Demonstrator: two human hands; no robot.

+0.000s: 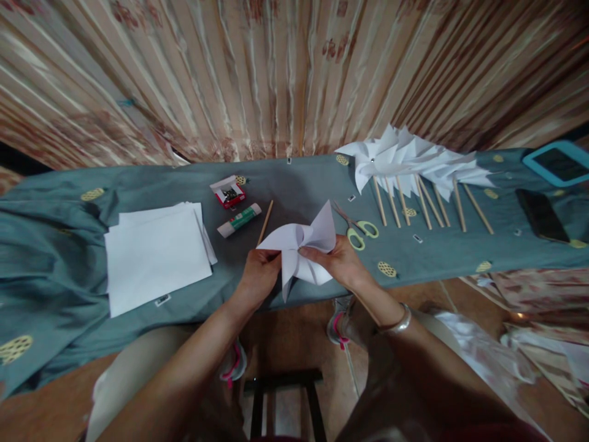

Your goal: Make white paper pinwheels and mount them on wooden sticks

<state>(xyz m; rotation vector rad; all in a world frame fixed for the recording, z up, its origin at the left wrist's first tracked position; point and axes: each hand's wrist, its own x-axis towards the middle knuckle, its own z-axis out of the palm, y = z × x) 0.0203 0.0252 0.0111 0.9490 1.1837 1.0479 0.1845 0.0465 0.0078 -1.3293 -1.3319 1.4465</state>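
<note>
A white paper pinwheel (pixel 301 245), partly folded, is held over the near edge of the table. My left hand (pixel 257 276) is closed on its left side. My right hand (pixel 338 261) pinches its folded flaps from the right, near the centre. A bare wooden stick (pixel 265 223) lies on the cloth just behind the pinwheel, and a glue stick (pixel 239 220) lies to its left. A silver bangle sits on my right wrist.
A grey-blue cloth (pixel 69 258) covers the table. A stack of white paper (pixel 156 255) lies at left, a small red box (pixel 229 193) behind the glue, green-handled scissors (pixel 361 230) at right. Finished pinwheels on sticks (pixel 414 169) line the right side, then a dark phone (pixel 540 215) and a blue-cased tablet (pixel 556 162).
</note>
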